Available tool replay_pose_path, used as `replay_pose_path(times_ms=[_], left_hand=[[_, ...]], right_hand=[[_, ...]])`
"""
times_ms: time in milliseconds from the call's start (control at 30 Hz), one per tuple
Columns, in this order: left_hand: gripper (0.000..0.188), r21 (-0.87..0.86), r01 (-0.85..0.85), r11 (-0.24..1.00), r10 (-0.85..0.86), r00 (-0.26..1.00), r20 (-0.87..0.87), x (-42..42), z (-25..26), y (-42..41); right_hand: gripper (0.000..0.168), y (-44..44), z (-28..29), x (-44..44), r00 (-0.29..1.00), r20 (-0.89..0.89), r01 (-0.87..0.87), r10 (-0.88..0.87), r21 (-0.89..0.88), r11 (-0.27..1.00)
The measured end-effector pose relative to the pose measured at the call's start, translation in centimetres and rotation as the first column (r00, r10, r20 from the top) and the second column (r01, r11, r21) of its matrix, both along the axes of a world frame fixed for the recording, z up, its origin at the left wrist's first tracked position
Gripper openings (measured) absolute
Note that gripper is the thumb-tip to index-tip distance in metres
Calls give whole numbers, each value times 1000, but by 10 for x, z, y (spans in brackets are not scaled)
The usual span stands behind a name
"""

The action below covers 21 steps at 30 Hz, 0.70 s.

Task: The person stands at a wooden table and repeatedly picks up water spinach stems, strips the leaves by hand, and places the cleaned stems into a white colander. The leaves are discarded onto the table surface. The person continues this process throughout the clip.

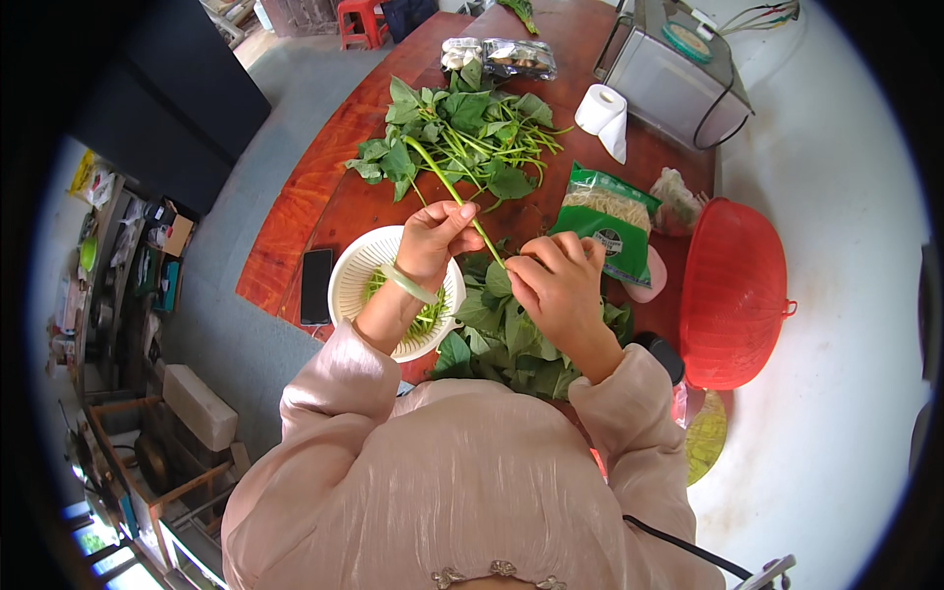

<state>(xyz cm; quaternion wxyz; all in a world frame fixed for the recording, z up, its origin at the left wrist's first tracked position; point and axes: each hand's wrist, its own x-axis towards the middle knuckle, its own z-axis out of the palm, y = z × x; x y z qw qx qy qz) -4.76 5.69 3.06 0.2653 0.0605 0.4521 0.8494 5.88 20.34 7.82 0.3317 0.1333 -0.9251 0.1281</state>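
My left hand (440, 240) pinches a long green leaf stalk (448, 179) between thumb and fingers, above a white slotted plastic colander (346, 271). At the stalk's near end, the fingertips of my right hand (558, 284) grip it too. Cut or snapped green stem pieces (424, 322) lie in the colander, partly hidden by my left forearm. Beneath my right hand spreads a heap of loose green leaves (509, 332). Farther off on the reddish wooden table (295, 221) rests a pile of leafy stalks (472, 133).
Left of the colander lies a black smartphone (316, 286). To the right are a green noodle bag (608, 221), a red mesh food cover (737, 295) and a paper roll (601, 110). Mushroom packs (518, 57) and a grey metal oven (671, 81) stand toward the far end.
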Motion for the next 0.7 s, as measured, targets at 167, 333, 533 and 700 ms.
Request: replay_pose_path(times_ms=[167,333,533,700], left_hand=[[12,-64,142,988,-148,983,-110,3,4,-10],[9,-142,320,937,-345,915,-209,9,6,-20],[8,-172,388,905,-420,877,-234,21,-1,-25],[8,-302,349,887,-432,858,-277,22,-29,-26]], right_hand=[[10,-2,2,3,951,246,-140,186,-192,971],[6,5,-14,-15,887,188,-242,421,-587,772],[5,10,11,-31,832,146,-119,535,-896,429],[12,32,78,-32,855,-125,-136,503,-991,-14]])
